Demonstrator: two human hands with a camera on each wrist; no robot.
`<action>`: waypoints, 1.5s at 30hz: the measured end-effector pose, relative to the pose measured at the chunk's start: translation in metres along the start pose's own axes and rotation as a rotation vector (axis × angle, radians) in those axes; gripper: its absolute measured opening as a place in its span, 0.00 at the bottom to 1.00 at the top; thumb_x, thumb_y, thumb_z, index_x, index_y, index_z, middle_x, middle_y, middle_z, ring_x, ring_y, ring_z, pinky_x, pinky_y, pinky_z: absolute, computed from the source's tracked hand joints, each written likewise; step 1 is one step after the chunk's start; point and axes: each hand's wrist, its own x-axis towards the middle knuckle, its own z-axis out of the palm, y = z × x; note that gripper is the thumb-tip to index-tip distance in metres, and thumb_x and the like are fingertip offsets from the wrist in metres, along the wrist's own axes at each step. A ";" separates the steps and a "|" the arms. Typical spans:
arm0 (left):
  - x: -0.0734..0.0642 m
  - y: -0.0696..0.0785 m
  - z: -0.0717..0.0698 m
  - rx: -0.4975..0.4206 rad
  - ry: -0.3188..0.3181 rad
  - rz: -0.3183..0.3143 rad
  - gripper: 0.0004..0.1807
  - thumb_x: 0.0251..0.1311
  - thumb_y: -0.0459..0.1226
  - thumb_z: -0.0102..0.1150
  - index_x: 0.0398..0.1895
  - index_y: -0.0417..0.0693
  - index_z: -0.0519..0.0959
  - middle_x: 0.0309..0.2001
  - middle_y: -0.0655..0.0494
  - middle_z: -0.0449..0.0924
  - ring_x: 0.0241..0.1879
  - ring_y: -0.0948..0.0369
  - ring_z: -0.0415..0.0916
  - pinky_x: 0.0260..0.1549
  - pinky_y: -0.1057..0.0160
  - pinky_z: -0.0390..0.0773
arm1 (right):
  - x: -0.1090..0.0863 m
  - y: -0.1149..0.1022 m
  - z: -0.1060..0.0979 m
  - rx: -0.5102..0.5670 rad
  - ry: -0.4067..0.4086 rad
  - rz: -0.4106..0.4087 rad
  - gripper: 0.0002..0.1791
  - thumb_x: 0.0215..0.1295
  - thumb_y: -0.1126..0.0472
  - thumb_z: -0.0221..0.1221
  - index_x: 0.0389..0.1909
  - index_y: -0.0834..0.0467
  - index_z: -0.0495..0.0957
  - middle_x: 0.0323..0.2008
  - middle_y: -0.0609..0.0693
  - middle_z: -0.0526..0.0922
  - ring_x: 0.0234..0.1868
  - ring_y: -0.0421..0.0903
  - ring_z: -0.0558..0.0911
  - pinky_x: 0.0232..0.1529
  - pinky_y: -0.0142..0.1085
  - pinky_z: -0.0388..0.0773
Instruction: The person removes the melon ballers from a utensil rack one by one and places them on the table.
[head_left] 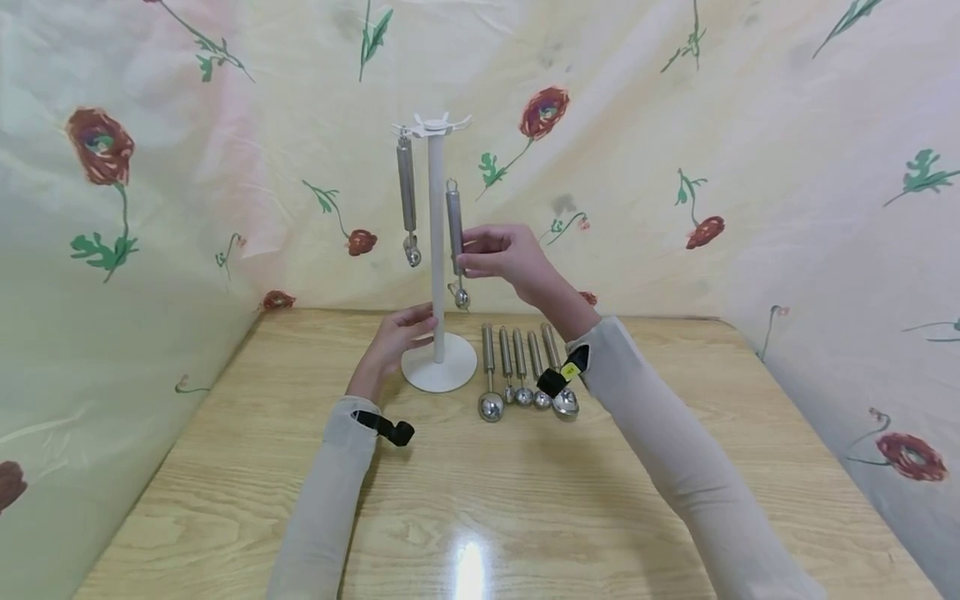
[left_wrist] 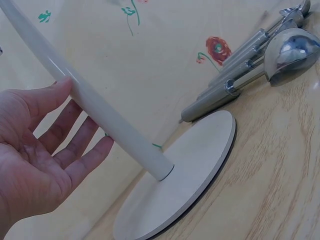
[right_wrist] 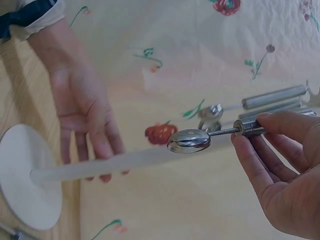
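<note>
My right hand (head_left: 510, 258) pinches the grey handle of a small metal scoop (head_left: 453, 221) between thumb and fingers. The scoop hangs bowl down beside the pole of a white rack (head_left: 437, 225), its top ring below the hooks. In the right wrist view its oval bowl (right_wrist: 189, 141) is shiny. Lower down, my left hand (head_left: 401, 337) holds the pole, thumb on one side and fingers round the other; the left wrist view shows this hand (left_wrist: 45, 145) just above the round base (left_wrist: 200, 150). Metal scoops (head_left: 406, 187) hang from the left of the rack's hooks.
Several metal scoops (head_left: 522, 358) lie side by side on the wooden table (head_left: 465, 483), right of the rack's base, with bowls toward me. The right forearm passes over the rightmost one. Behind the table hangs a flowered cloth (head_left: 637, 167), also along both sides.
</note>
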 end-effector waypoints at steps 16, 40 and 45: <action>-0.001 0.004 0.001 0.036 -0.023 0.010 0.24 0.74 0.35 0.57 0.71 0.40 0.71 0.62 0.46 0.78 0.62 0.53 0.76 0.68 0.47 0.77 | -0.033 0.062 -0.061 -0.063 0.067 0.188 0.23 0.68 0.69 0.64 0.61 0.71 0.75 0.36 0.44 0.88 0.38 0.39 0.87 0.56 0.47 0.86; -0.003 0.003 0.002 0.055 -0.036 0.009 0.25 0.75 0.35 0.54 0.72 0.37 0.68 0.68 0.37 0.72 0.67 0.46 0.72 0.70 0.47 0.75 | -0.083 0.127 -0.130 -0.161 0.092 0.353 0.28 0.68 0.65 0.65 0.64 0.74 0.71 0.36 0.41 0.86 0.37 0.35 0.86 0.53 0.43 0.88; -0.002 0.001 0.001 0.047 -0.036 0.008 0.26 0.75 0.35 0.55 0.72 0.37 0.69 0.67 0.39 0.74 0.66 0.48 0.73 0.70 0.47 0.75 | -0.090 0.139 -0.138 -0.151 0.067 0.396 0.28 0.70 0.66 0.63 0.65 0.75 0.69 0.36 0.40 0.87 0.39 0.36 0.87 0.59 0.48 0.85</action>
